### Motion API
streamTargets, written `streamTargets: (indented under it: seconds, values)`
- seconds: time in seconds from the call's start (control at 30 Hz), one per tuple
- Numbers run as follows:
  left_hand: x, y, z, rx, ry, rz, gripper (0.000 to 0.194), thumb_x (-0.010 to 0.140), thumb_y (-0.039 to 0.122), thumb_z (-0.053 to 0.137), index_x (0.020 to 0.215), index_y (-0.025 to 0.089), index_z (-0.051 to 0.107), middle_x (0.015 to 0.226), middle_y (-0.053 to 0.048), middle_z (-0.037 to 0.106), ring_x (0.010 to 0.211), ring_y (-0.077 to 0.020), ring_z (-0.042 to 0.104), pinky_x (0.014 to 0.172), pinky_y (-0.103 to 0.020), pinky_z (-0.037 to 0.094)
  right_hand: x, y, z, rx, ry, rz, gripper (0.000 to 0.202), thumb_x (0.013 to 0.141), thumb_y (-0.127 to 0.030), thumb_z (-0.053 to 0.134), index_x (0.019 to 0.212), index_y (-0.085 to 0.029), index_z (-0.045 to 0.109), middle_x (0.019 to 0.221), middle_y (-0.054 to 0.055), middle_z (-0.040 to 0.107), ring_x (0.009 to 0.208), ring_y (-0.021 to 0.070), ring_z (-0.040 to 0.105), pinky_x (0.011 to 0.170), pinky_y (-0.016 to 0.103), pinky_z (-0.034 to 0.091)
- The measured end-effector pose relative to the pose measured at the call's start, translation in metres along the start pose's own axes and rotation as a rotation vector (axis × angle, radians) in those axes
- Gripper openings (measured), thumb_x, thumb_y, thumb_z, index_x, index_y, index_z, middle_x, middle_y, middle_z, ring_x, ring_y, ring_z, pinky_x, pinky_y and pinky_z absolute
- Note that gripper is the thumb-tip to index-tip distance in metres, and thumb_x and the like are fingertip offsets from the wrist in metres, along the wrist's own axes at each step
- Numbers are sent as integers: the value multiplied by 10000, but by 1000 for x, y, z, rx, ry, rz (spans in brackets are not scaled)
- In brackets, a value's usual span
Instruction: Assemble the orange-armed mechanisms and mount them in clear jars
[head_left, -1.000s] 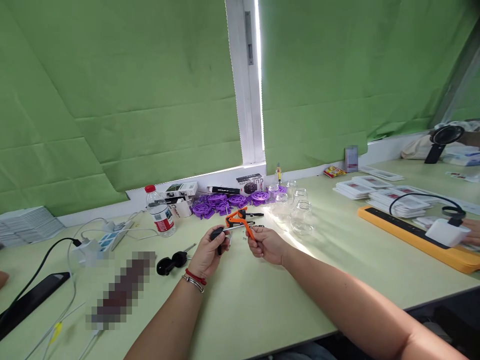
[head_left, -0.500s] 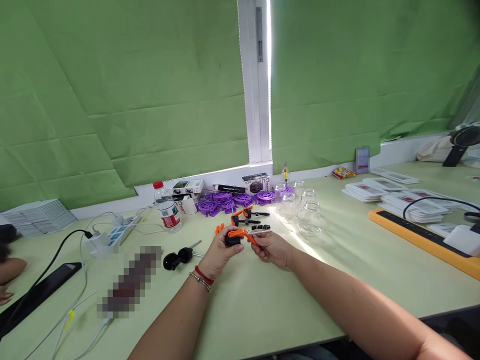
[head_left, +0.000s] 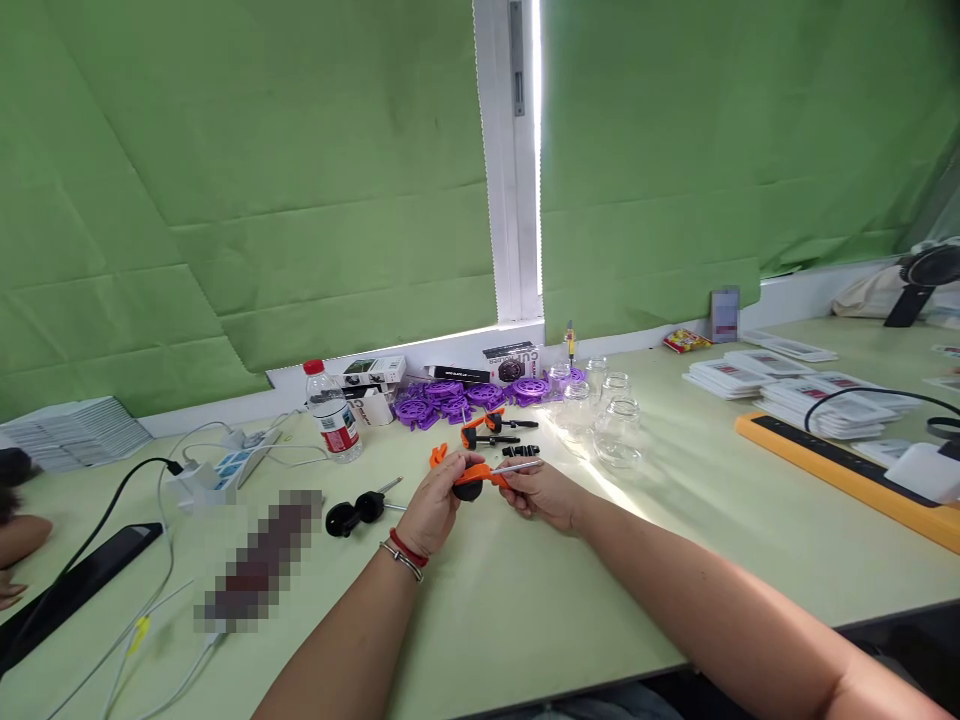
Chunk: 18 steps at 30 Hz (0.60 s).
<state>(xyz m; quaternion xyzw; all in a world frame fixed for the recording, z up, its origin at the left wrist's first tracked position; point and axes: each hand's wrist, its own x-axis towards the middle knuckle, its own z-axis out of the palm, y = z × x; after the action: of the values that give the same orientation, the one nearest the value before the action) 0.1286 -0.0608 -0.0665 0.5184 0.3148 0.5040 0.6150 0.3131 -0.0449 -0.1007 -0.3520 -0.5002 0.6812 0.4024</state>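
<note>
My left hand point(head_left: 435, 508) is closed around a black rounded part point(head_left: 469, 491) with an orange bracket point(head_left: 478, 472) on it. The fingers of my right hand point(head_left: 546, 496) pinch the bracket's right end, where a thin metal rod point(head_left: 525, 466) sticks out to the right. My fingers partly hide how rod and bracket meet. Just beyond my hands lie similar orange and black pieces with black stems point(head_left: 495, 438) and small black parts point(head_left: 520, 451). Left of my left hand are two black rounded pieces with metal rods point(head_left: 356, 514).
Purple plastic rings point(head_left: 450, 402) and printed boxes point(head_left: 514, 363) line the windowsill. Clear glass jars point(head_left: 617, 436) stand right of them. A red-capped bottle point(head_left: 332, 415), a power strip point(head_left: 247, 463) and cables are left. White stacks point(head_left: 814, 410) and an orange-black bar point(head_left: 840, 480) lie right. Another person's arm point(head_left: 26, 540) shows far left.
The orange bracket has turned in my hands and lies flatter, its right end raised from the earlier downward slant. Both hands stay in nearly the same place.
</note>
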Motion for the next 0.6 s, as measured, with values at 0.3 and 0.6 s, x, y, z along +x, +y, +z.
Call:
streamTargets:
  seconds: [0.3,0.6]
  values:
    - [3,9,-1,-55,74,26,231,758,335,627,884,150,685,845,-60,612,701,-140,512,610,-253,402,8,-2,-8,-65,94,-178,341,704,-434,678,892,-159,607,705,10,595,494,85,481,427,222,334]
    - [19,17,-31,-356,326,69,122,757,265,550,793,156,590,712,-22,581,520,-101,464,516,-259,403,19,-3,-38,-744,590,-430,195,793,-198,521,943,-194,646,880,61,640,768,192,545,719,341,439]
